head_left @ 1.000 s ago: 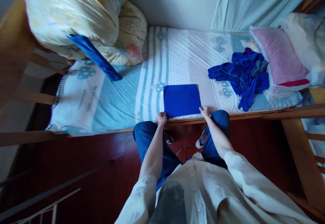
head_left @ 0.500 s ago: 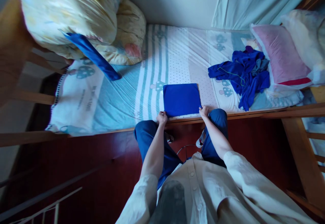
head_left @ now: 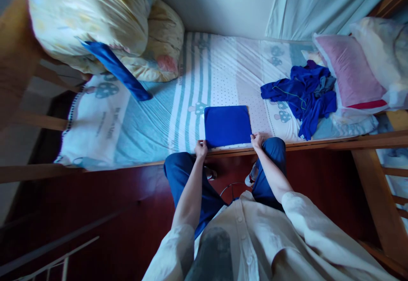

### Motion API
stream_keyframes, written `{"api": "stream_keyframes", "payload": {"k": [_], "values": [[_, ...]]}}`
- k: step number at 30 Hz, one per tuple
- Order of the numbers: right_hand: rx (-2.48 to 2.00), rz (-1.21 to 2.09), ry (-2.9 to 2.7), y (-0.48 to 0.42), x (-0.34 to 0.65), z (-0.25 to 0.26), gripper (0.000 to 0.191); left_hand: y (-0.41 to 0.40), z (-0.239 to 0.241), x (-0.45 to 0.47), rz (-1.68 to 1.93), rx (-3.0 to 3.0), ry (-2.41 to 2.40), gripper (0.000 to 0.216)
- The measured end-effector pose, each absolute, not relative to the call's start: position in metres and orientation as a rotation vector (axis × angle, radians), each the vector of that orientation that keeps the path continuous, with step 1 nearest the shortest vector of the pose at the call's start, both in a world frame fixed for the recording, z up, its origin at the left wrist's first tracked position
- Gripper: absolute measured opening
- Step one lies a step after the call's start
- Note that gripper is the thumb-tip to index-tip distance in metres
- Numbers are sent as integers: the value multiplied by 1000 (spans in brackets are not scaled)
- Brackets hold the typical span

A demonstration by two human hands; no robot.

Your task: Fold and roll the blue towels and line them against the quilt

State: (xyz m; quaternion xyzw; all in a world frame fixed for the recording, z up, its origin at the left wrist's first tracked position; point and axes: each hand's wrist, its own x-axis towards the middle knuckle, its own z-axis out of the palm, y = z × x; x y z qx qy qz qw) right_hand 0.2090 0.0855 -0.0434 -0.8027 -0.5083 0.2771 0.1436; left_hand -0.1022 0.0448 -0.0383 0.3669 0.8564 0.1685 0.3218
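A flat, blue folded cloth [head_left: 228, 126], nearly rectangular, lies at the bed's near edge, with a thin pale strip showing along its left and front sides. At its near left corner is my left hand [head_left: 200, 149], fingers closed in a pinch on the edge. My right hand [head_left: 256, 141] pinches the near right corner in the same way. Whether something stiff lies under the cloth cannot be made out.
A crumpled blue garment [head_left: 302, 96] lies to the right, beside a pink pillow [head_left: 358, 70]. Bulky yellow bedding [head_left: 92, 13] is piled at the left, with a long blue strip [head_left: 117, 70] hanging from it. A wooden rail [head_left: 338, 144] borders the patterned bed sheet [head_left: 149, 123].
My left hand has shifted very slightly left and down at the corner. The view has moved a little; the cloth stays flat in the same place on the bed.
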Motion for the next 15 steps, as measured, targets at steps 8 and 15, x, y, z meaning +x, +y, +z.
{"api": "stream_keyframes", "payload": {"k": [8, 15], "values": [[-1816, 618, -2002, 63, 206, -17, 36, 22, -25, -91, 590, 1697, 1968, 43], [-1780, 711, -2281, 51, 206, -20, 52, 19, -41, -75, 271, 1821, 1911, 67]]}}
